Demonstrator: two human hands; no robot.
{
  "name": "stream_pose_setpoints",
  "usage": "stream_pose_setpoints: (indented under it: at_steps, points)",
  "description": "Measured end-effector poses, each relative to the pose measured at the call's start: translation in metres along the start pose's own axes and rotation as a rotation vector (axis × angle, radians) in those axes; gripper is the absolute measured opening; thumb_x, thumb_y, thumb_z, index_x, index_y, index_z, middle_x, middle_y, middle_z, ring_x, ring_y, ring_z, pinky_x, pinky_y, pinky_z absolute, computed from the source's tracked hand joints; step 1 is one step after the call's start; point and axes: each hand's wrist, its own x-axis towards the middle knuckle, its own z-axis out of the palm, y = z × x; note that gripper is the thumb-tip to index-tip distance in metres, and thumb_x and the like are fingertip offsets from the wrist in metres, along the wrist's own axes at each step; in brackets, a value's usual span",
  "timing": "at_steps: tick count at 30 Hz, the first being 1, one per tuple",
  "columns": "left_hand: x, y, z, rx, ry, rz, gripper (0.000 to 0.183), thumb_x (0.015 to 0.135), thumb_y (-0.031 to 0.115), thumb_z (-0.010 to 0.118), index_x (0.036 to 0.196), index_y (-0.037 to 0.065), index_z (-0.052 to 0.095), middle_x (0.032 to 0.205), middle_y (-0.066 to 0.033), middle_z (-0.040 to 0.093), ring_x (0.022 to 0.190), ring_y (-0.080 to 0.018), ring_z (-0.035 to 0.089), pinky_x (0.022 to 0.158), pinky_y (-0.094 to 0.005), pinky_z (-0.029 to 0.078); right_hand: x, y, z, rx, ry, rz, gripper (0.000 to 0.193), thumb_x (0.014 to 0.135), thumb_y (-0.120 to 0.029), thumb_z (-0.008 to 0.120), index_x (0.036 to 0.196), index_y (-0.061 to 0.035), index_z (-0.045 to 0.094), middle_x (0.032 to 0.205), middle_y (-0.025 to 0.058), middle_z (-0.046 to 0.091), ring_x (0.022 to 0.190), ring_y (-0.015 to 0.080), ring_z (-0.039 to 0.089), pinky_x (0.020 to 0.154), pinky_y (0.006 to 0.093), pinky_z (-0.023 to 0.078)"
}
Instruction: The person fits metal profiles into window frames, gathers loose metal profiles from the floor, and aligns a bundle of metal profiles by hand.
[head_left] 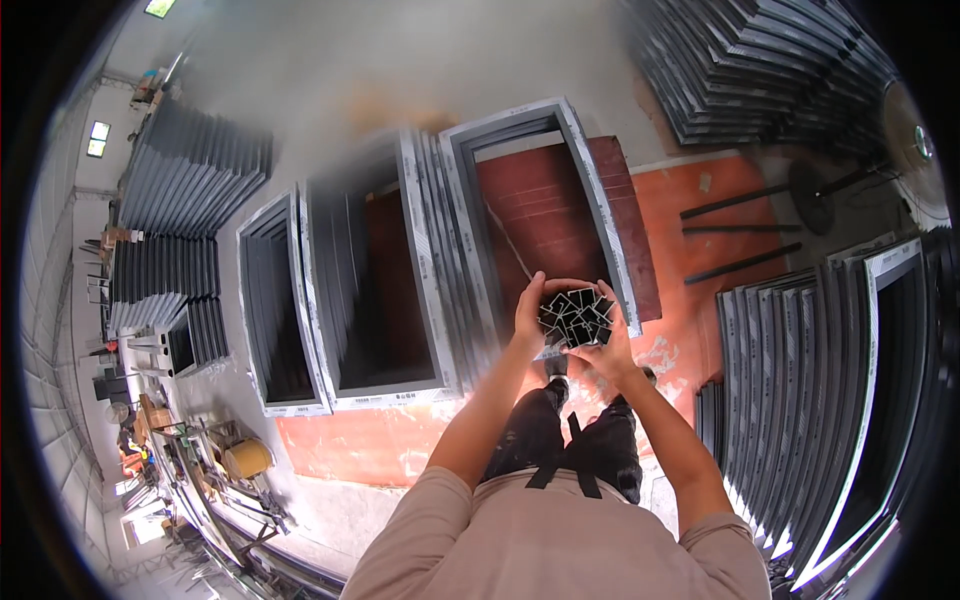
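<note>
Between my two hands is a bundle of dark metal profiles (pixel 576 318), seen end-on with their thin, bright cut edges showing. My left hand (pixel 530 308) wraps round its left side, thumb at the top. On the other side my right hand (pixel 612 348) closes round the right and lower edge. How far the profiles reach below my hands is hidden. Just beyond the bundle stands a grey rectangular frame (pixel 578 150) with pale printed film on its edges, leaning in a row with other frames.
More grey frames (pixel 368 388) stand at left of centre. Stacked frames (pixel 780 390) fill the right side, with another pile (pixel 750 70) at the far right. Dark bars (pixel 735 200) lie near a fan (pixel 915 145). Orange-red sheeting (pixel 350 445) covers part of the floor. A yellow spool (pixel 247 459) sits lower left.
</note>
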Motion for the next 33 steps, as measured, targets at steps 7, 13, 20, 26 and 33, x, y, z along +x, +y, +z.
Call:
stream_pose_setpoints:
  at_steps: [7,13,20,26,33]
  points:
    - [0.01,-0.011,-0.011,-0.013,0.068,0.066,0.066,0.107,0.041,0.026,0.111,-0.008,0.07,0.102,-0.0167,0.075,0.094,-0.0247,0.071,0.091,-0.034,0.054,0.003,0.028,0.015,0.242,0.007,0.051,0.115,0.051,-0.015,0.097,0.148,-0.0046,0.035,0.135,0.0182,0.054,0.125,0.0346,0.056,0.107,0.0419,0.046]
    - [0.009,-0.012,-0.006,0.017,0.085,0.073,0.066,0.102,0.051,0.031,0.112,-0.003,0.068,0.104,-0.0149,0.073,0.094,-0.0244,0.07,0.089,-0.0367,0.056,0.005,0.035,0.021,0.4,-0.023,0.053,0.1,0.059,-0.02,0.097,0.141,-0.0017,0.042,0.129,0.0139,0.057,0.118,0.0243,0.059,0.102,0.0377,0.048]
    - [0.013,-0.016,-0.021,-0.009,-0.013,0.158,0.055,0.102,0.042,0.036,0.107,-0.004,0.066,0.111,-0.0346,0.065,0.102,-0.0433,0.066,0.093,-0.0484,0.054,0.02,0.045,0.033,0.181,0.034,-0.166,0.094,0.063,-0.023,0.095,0.138,0.0008,0.044,0.128,0.0143,0.059,0.115,0.0234,0.061,0.1,0.0362,0.05]
    - [0.019,-0.006,-0.022,0.122,-0.011,0.329,0.05,0.101,0.035,0.041,0.108,-0.007,0.067,0.116,-0.0318,0.065,0.105,-0.0371,0.065,0.096,-0.0457,0.052,0.026,0.054,0.039,0.135,0.0,-0.174,0.092,0.067,-0.026,0.093,0.139,0.0025,0.043,0.13,0.0156,0.058,0.116,0.0238,0.061,0.099,0.0364,0.051]
    - [0.027,0.0,-0.032,0.291,0.029,0.387,0.053,0.101,0.029,0.035,0.105,-0.009,0.072,0.108,-0.0228,0.073,0.103,-0.0296,0.069,0.097,-0.0375,0.05,0.032,0.058,0.038,0.055,-0.032,-0.226,0.091,0.071,-0.029,0.091,0.14,0.0044,0.042,0.131,0.0171,0.057,0.116,0.0243,0.06,0.099,0.0368,0.051]
